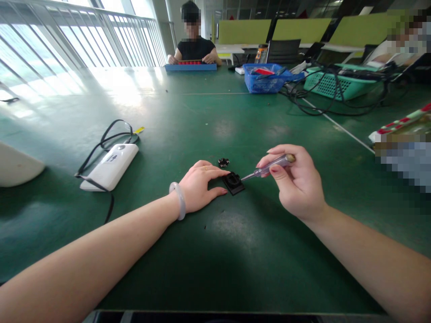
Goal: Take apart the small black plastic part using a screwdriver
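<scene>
My left hand (201, 187), with a pale bangle (178, 200) at the wrist, lies low on the green table. Its thumb and fingers grip the left side of a small flat black part (233, 184) with a round recess. In my right hand (301, 186) is a screwdriver (275, 164) with a clear purplish handle, held between thumb and fingers. The blade slants down to the left, and its tip meets the right edge of the black part. Just beyond the part lies a smaller black piece (223, 162) with shiny spots.
On the left lies a white power bank (112, 168) with a black cable (97, 146). Far right hold a blue basket (264, 80), a green basket (350, 85) and tangled black cables (323, 105). Across the table a person (193, 47) handles things at a blue tray (191, 67).
</scene>
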Tool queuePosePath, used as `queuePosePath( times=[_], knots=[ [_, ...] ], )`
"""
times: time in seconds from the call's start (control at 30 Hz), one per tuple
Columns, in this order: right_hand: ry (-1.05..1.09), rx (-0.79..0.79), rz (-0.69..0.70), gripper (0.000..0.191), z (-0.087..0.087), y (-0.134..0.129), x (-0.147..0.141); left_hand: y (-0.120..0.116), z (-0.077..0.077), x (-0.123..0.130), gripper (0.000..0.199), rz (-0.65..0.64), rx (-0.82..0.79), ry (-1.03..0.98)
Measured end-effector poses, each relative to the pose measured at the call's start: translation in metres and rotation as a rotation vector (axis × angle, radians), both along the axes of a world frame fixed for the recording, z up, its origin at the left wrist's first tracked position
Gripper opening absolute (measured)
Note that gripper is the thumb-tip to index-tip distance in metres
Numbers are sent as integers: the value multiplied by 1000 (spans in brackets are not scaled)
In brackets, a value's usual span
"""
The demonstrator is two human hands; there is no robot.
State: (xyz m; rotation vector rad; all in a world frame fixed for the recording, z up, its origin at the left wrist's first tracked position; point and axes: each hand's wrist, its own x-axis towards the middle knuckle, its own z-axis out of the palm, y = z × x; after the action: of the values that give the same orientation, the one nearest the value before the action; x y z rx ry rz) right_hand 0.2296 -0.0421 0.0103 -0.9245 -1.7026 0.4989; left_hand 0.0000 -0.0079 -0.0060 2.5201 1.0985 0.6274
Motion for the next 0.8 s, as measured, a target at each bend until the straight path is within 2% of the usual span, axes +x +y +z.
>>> queuePosePath(
  times=[0.17, 0.3, 0.43, 0.6, 0.8],
  knots=[
    [141, 111, -53, 18, 7, -1, -2, -2, 1, 1, 35, -18, -26, -12],
    [182, 167, 16, 17, 12, -5, -4, -3, 1, 2, 24, -18, -56, -48],
    [107, 87, 109, 19, 8, -7, -4, -6, 2, 2, 32, -60, -59, -69],
    [18, 52, 102, 22, 1, -6, -1, -8, 0, 3, 60, -99, -74, -2],
    [-103, 88, 86, 25, -1, -5, 1, -6, 0, 3, 51, -90, -54, -2]
  ],
)
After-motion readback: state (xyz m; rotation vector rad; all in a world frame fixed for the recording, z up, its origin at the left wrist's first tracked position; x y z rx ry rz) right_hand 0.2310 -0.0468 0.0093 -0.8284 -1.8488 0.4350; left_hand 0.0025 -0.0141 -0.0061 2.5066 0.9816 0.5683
